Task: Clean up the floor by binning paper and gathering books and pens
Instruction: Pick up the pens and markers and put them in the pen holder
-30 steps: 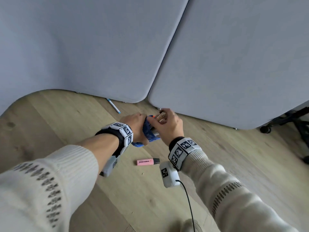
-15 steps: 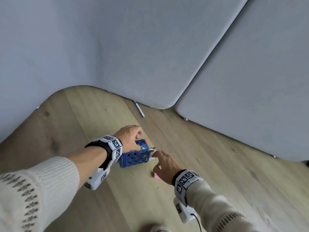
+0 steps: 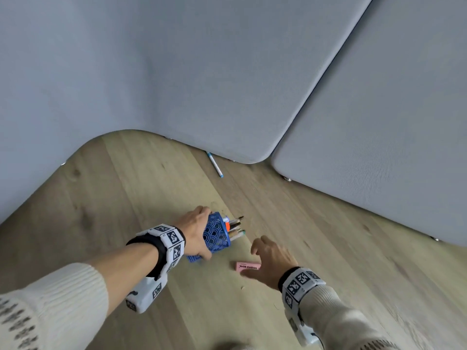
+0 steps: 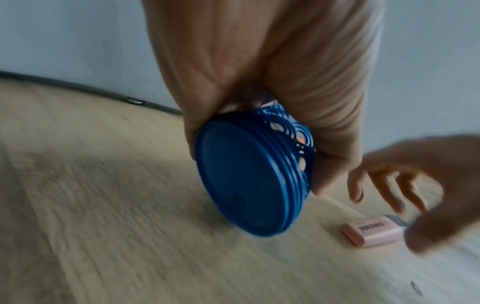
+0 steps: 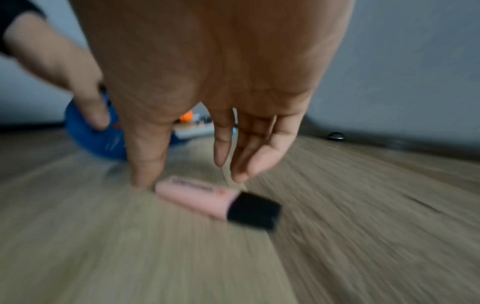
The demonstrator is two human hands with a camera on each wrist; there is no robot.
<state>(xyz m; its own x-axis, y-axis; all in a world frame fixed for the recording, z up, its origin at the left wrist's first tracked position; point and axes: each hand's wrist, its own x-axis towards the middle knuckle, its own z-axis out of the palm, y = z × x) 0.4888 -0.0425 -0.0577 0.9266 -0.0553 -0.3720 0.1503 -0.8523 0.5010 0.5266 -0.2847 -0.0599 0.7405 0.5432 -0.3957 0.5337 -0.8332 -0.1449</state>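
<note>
Pink highlighter (image 3: 248, 266) lies flat on the wooden floor (image 3: 328, 261), light, stiff and likely slick, best pinched across its body by the right hand (image 3: 271, 261), fingers (image 5: 223, 144) spread above it, while the left hand (image 3: 194, 233) grips a blue pen holder (image 3: 217, 236).

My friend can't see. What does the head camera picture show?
A left hand holds a tipped blue pen cup full of pens while the open right hand reaches for a pink highlighter on the wooden floor.
</note>
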